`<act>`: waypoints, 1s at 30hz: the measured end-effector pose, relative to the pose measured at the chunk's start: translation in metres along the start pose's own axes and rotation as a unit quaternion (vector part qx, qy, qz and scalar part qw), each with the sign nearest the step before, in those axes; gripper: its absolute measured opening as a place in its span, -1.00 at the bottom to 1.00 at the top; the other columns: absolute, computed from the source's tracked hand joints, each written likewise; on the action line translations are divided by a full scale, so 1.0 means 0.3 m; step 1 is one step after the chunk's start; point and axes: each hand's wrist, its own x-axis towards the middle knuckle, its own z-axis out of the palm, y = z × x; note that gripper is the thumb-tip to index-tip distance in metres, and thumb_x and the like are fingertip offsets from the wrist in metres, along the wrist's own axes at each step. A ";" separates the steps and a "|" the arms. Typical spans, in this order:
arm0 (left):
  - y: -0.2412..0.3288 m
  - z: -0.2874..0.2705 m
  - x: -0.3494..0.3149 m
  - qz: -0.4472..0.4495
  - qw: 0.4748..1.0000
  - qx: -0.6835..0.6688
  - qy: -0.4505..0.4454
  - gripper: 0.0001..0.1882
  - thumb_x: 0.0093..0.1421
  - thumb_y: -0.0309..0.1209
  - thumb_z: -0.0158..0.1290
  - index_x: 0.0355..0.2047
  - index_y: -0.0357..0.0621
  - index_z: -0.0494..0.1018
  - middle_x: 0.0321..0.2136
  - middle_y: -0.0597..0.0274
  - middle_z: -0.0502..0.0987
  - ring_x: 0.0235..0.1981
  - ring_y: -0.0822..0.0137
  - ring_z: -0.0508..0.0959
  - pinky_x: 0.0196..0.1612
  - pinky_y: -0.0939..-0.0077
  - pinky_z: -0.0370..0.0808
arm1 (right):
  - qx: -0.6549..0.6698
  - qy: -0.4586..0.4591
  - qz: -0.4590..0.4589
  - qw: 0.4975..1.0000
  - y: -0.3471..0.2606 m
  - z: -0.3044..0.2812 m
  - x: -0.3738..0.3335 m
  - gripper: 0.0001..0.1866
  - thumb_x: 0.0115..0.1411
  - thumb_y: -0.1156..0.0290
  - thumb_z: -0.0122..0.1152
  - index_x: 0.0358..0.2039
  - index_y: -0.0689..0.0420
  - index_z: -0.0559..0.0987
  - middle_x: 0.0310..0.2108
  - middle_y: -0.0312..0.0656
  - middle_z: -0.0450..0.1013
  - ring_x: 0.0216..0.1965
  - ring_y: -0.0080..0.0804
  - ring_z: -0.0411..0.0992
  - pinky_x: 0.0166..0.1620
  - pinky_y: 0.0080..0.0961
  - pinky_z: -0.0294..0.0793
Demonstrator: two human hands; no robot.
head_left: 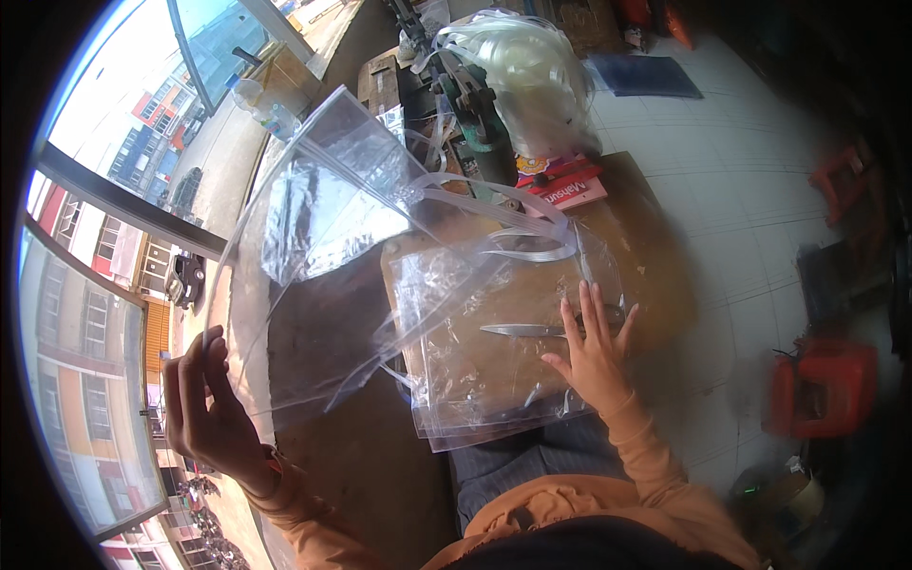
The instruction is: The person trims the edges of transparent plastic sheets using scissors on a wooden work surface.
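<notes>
My left hand (214, 408) is raised at the left, its fingers pinched on the edge of a large clear plastic sheet (328, 223). The sheet stretches up and across toward the work table. My right hand (598, 347) lies flat with fingers spread on a stack of clear plastic pieces (456, 380) on the brown table top. Under its fingers is a tool with a pointed metal blade (518, 330); the fingers partly cover its dark handle, so I cannot tell its exact kind. Translucent white strips (546, 233) loop across the plastic just beyond my right hand.
Behind the plastic stands a dark green metal hand press (480, 133). Beside it are a bulky bag of translucent coils (532, 81) and a red packet (575, 185). A red plastic stool (826, 385) and a dark blue mat (646, 76) are on the tiled floor. Window frames (133, 204) border the left.
</notes>
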 end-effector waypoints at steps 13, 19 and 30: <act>0.295 0.038 -0.212 -0.185 0.293 -0.772 -0.533 -0.66 0.17 -0.42 0.06 -0.10 -0.30 0.26 -0.15 0.12 0.29 0.00 0.34 0.31 -0.11 0.48 0.48 | 0.638 -0.019 -0.060 0.767 -0.178 -0.421 -0.091 -0.16 0.06 -0.07 0.19 0.07 0.42 0.21 0.00 0.18 0.29 0.01 -0.16 0.37 -0.05 -0.36 0.44; 0.467 0.074 -0.326 -0.119 0.483 -0.759 -0.421 -0.57 -0.05 -0.13 0.19 -0.36 -0.19 0.33 -0.33 0.17 0.18 -0.28 0.31 0.18 -0.25 0.54 0.18 | 0.805 -0.077 0.077 0.583 -0.161 -0.437 -0.115 -0.35 0.12 0.08 0.20 -0.04 0.29 0.13 -0.10 -0.03 0.29 -0.07 -0.49 0.26 0.03 -0.48 0.25; 0.538 0.074 -0.378 -0.127 0.519 -0.739 -0.410 -0.59 -0.20 -0.25 0.26 -0.52 -0.12 0.24 -0.34 0.13 0.16 -0.23 0.21 0.13 -0.04 0.38 0.10 | 0.820 -0.097 0.110 0.553 -0.122 -0.385 -0.142 -0.63 0.05 0.16 0.25 -0.47 0.09 0.26 0.14 0.12 0.11 0.00 -0.49 0.17 -0.03 -0.56 0.22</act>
